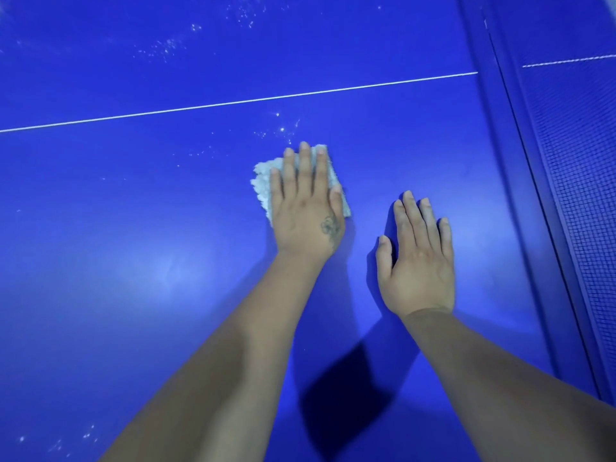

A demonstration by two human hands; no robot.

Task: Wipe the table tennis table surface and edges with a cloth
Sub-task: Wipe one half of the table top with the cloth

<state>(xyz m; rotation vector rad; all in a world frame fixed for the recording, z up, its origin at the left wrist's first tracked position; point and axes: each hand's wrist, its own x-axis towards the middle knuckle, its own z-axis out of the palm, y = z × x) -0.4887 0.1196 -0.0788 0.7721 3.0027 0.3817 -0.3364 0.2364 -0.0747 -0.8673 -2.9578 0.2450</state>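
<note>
The left hand [305, 208] lies flat with fingers spread and straight, pressing a pale fluffy cloth [263, 185] down onto the blue surface [133, 228]; it pins the cloth under palm and fingers and does not clutch it. The right hand [418, 258] rests just beside it, open and flat on the surface, holding nothing, seemingly as a brace. This looks like the middle of wiping the top, not the edges. White specks [283, 128] lie just beyond the left fingertips, short of the white line [233, 103], with more scattered farther off beyond that line and a few near the left forearm, so the next move probably calls for pushing the cloth forward through the nearest specks with steady downward pressure. To the right of the right hand runs the net [580, 168]. Most of the cloth is hidden under the left hand, so its fold and full shape cannot be told, and no table edge is in view.
</note>
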